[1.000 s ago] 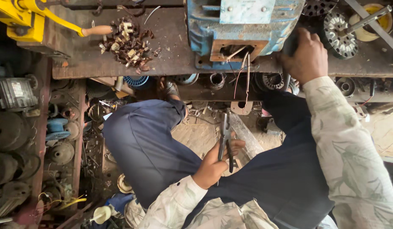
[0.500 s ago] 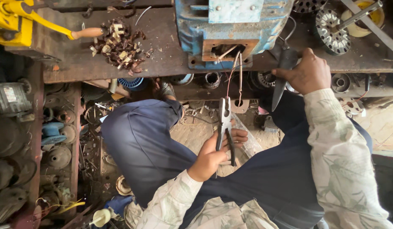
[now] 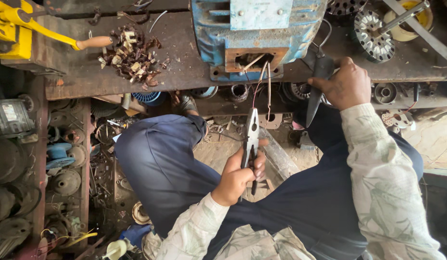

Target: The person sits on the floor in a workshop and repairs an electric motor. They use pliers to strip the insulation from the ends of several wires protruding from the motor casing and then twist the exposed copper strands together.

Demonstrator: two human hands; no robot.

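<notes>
Gripping a pair of pliers point(image 3: 251, 139) in my left hand point(image 3: 240, 175), I have my fingers point(image 3: 258, 166) wrapped round the dark handles, and the metal nose points up toward the blue motor housing point(image 3: 258, 29) on the bench point(image 3: 185, 72). The nose meets the thin wires point(image 3: 267, 84) that hang out of the rusty square opening in the housing's front; whether the tips actually pinch a wire I cannot tell. My right hand point(image 3: 346, 86) is clenched around the handle of a dark knife point(image 3: 316, 91), held just beside the housing at the bench's front edge, with the blade pointing down toward my knee. Both hands are well apart, the pliers over my lap and the knife up by the bench.

I sit with my legs in dark blue trousers point(image 3: 160, 163), sleeves pale and patterned. On the bench to the left lies a heap of brown scraps point(image 3: 132, 55), and beyond it a yellow tool with a wooden grip point(image 3: 40, 31). To the right of the housing sits a round toothed stator core point(image 3: 373, 31). Shelves on the left hold old round motor parts point(image 3: 59, 168).
</notes>
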